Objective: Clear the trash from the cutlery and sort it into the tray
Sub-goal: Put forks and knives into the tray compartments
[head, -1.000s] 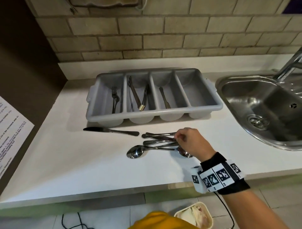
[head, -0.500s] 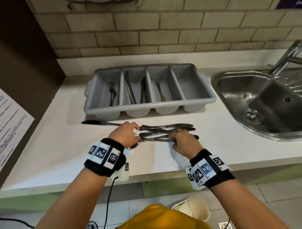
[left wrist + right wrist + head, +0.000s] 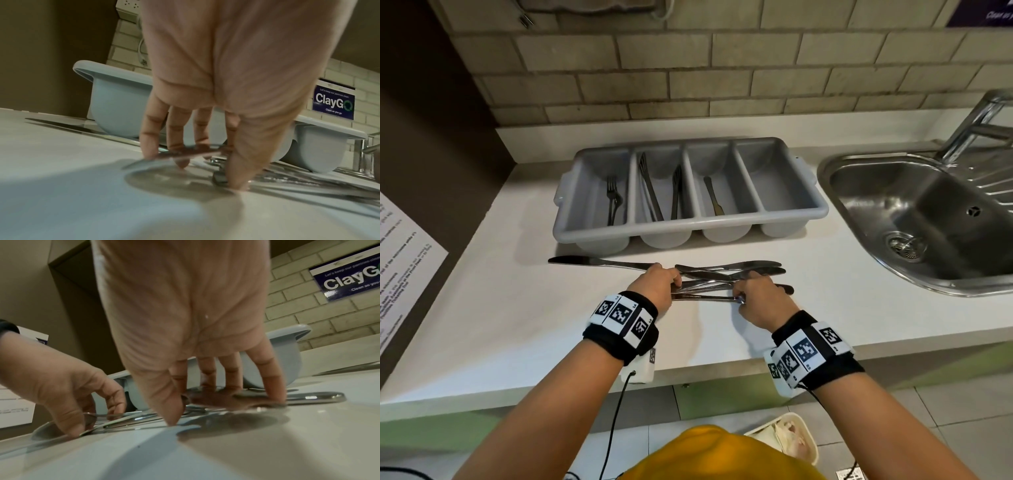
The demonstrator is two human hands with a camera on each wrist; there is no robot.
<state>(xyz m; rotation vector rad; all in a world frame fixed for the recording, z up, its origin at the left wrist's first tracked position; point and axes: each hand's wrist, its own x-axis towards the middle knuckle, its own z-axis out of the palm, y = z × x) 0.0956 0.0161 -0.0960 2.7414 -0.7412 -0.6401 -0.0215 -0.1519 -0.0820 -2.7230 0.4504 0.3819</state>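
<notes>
I am viewing a white bench (image 3: 493,308) with a grey tray (image 3: 688,228) of four compartments standing near the tiled wall. The leftmost compartment is holding forks (image 3: 613,200), the second knives (image 3: 654,192), the third one small piece (image 3: 713,197); I cannot tell what kind. The loose cutlery (image 3: 717,279) is lying bunched on the bench just in front of the tray, handles and blades crossing.

My left hand (image 3: 655,286) is reaching down onto the left end of the bunch, fingers (image 3: 150,134) and thumb curled and closing on a spoon (image 3: 90,417) there. My right hand (image 3: 763,301) is doing the same at the right end, fingers (image 3: 273,381) pressing over the pieces and the thumb tip touching the bench; it appears to be pinching them, though I cannot tell which piece it is holding.

One knife (image 3: 599,262) is lying apart to the left, flat on the bench. A steel sink (image 3: 928,219) is sitting to the right of the tray. A container (image 3: 791,442) holding crumpled paper is standing on the floor below.
</notes>
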